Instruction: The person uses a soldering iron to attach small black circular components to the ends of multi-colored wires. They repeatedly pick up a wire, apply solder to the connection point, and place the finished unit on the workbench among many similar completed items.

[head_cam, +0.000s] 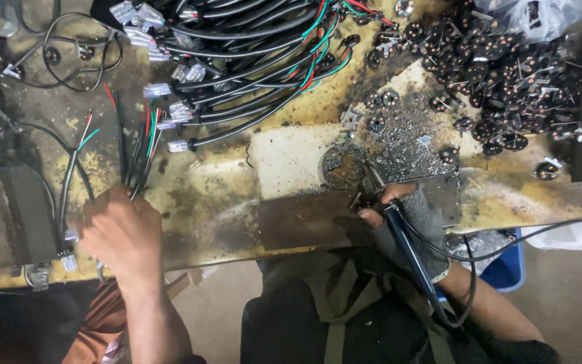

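Two hands busy at the workbench's (197, 202) near edge: left hand (124, 232) closed on cable wires (139, 158) running away from it, right hand (405, 212) gripping soldering iron (405, 246), tip toward flux tin (343, 167).

Your left hand (124, 232) sits at the lower left of the frame, on the bench (197, 195), closed around a bunch of cables (136, 158) that runs up from it. Your right hand (405, 216) is right of centre at the bench's near edge, holding a soldering iron (405, 246) whose tip points up toward a small round tin (343, 166). A cable pile (250, 54) lies top centre; a heap of connectors (500, 74) fills the upper right.
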A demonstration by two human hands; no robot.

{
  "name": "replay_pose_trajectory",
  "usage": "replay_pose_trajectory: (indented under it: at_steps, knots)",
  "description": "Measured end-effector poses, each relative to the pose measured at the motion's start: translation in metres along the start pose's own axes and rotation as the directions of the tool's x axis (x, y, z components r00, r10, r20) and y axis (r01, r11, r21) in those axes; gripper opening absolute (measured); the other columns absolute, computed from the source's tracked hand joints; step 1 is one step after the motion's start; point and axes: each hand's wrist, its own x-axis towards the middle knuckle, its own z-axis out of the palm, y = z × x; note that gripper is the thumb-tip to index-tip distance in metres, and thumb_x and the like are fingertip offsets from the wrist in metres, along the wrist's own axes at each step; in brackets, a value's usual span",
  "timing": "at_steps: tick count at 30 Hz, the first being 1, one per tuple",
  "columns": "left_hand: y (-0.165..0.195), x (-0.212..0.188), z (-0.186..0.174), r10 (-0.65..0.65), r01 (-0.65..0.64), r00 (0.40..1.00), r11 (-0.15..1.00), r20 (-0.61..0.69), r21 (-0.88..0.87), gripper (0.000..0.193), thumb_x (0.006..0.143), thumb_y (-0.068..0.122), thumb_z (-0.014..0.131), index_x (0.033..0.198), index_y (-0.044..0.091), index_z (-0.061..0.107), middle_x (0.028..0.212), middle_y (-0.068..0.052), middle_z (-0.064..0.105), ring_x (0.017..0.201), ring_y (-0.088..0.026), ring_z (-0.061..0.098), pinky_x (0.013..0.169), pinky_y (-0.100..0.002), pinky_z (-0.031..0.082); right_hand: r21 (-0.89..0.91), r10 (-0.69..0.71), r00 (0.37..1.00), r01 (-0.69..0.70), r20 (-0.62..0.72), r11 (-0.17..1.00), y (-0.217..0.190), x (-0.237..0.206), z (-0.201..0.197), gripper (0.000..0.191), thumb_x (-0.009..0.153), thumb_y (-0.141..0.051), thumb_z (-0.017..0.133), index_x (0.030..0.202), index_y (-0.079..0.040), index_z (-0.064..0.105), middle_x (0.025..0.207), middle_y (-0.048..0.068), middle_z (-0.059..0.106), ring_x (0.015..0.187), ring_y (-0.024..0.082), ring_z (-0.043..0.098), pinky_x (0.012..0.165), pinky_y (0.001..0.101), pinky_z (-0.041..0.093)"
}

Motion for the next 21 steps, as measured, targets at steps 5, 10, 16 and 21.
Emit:
replay_pose_trajectory:
  at_steps: [5,10,16,21]
  knots:
    - [-0.006,0.017,-0.018,-0.106,0.069,0.98,0.975,-0.168,-0.213,0.023,0.094,0.004,0.067,0.115,0.002,0.076,0.089,-0.013,0.068,0.077,-0.029,0.066,0.069,-0.04,0.052,-0.023,-0.05,0.999,0.05,-0.008,0.998,-0.027,0.015,-0.013,0.029,0.096,-0.025,0.077,0.109,-0.007,0.058,0.099,0.007,0.067,0.082,0.017,0.065,0.073,0.0308,0.053]
    - [0.032,0.005,-0.069,-0.269,0.117,0.922,0.878,-0.278,-0.464,0.024,0.109,0.001,0.067,0.132,-0.004,0.071,0.087,-0.016,0.061,0.075,-0.031,0.058,0.067,-0.044,0.045,-0.013,-0.032,0.991,0.034,0.127,0.999,-0.018,0.016,-0.016,0.022,0.09,-0.018,0.081,0.1,-0.013,0.063,0.088,0.003,0.07,0.075,0.014,0.069,0.07,0.0284,0.054]
    - [0.128,-0.036,-0.114,0.61,0.111,0.774,0.139,0.173,-0.984,0.029,0.09,0.018,0.073,0.117,0.013,0.077,0.087,-0.009,0.073,0.074,-0.026,0.073,0.064,-0.037,0.057,0.611,0.166,0.973,-0.231,0.162,0.758,-0.002,0.008,-0.017,0.035,0.096,0.001,0.073,0.11,-0.012,0.043,0.104,0.012,0.071,0.104,0.025,0.076,0.085,0.0337,0.062]
    - [0.172,-0.037,-0.118,0.663,0.221,0.696,0.17,0.277,-0.961,0.026,0.088,0.031,0.076,0.104,0.011,0.076,0.082,-0.012,0.073,0.07,-0.031,0.071,0.061,-0.042,0.054,0.477,0.227,0.955,-0.291,0.189,0.829,0.003,0.004,-0.019,0.044,0.087,0.005,0.078,0.106,-0.011,0.041,0.094,0.012,0.068,0.092,0.025,0.076,0.074,0.0346,0.063]
